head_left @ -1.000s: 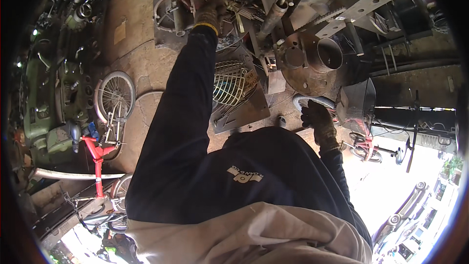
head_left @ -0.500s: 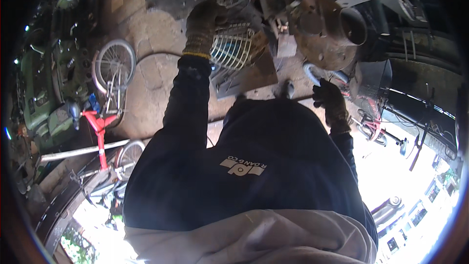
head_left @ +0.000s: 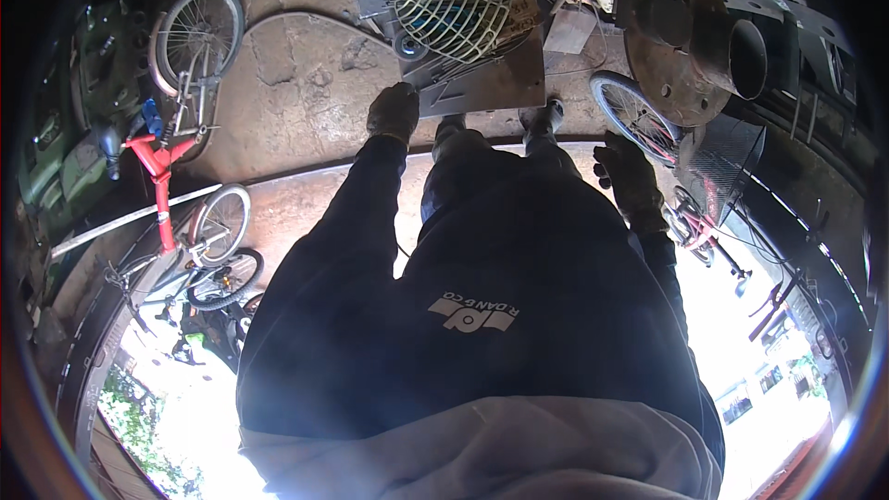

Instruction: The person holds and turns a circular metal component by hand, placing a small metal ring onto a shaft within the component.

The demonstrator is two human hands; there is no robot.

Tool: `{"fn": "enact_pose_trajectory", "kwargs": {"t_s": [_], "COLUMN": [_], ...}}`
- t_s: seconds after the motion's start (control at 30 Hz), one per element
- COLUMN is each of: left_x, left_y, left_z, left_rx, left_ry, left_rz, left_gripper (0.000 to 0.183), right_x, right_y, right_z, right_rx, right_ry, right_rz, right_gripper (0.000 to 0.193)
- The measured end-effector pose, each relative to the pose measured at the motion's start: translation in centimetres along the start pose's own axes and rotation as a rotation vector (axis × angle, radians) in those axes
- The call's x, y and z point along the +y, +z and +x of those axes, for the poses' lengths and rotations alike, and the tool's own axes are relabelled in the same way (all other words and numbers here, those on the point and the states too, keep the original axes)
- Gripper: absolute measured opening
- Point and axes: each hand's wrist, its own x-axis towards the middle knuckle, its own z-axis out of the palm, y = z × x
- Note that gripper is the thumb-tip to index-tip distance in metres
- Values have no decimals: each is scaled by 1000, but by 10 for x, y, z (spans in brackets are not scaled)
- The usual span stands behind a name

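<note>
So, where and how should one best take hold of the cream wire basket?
Probably hook fingers of the left hand, the nearer one, into the upper wires of the wire basket, coming from above on the person's side. Its curved, open mesh seems to leave gaps for fingers, while thin rods lie along its near edge and could hinder a low grip.

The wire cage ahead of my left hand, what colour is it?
The wire cage is pale cream-yellow; it shows best in the head view.
</note>
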Motion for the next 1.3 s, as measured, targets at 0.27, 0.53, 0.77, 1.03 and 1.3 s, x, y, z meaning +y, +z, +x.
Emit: {"fn": "enact_pose_trajectory", "kwargs": {"t_s": [0.27, 0.53, 0.77, 1.03, 1.3], "left_x": [20, 51, 66, 56, 64], "left_y": [-6, 43, 45, 53, 34], "left_z": [26, 55, 61, 63, 60], "left_rx": [25, -3, -33, 33, -15], "left_ry": [28, 92, 99, 36, 179], "left_rz": [229, 128, 202, 73, 105], "left_gripper": [27, 29, 26, 27, 31], "right_x": [21, 54, 60, 55, 67], "right_y": [-22, -34, -36, -33, -31], "right_z": [-1, 0, 4, 4, -1], "right_rx": [32, 8, -12, 2, -5], "right_ry": [60, 15, 41, 41, 2], "right_rz": [-171, -188, -211, -262, -291], "right_gripper": [44, 45, 44, 44, 45]}}
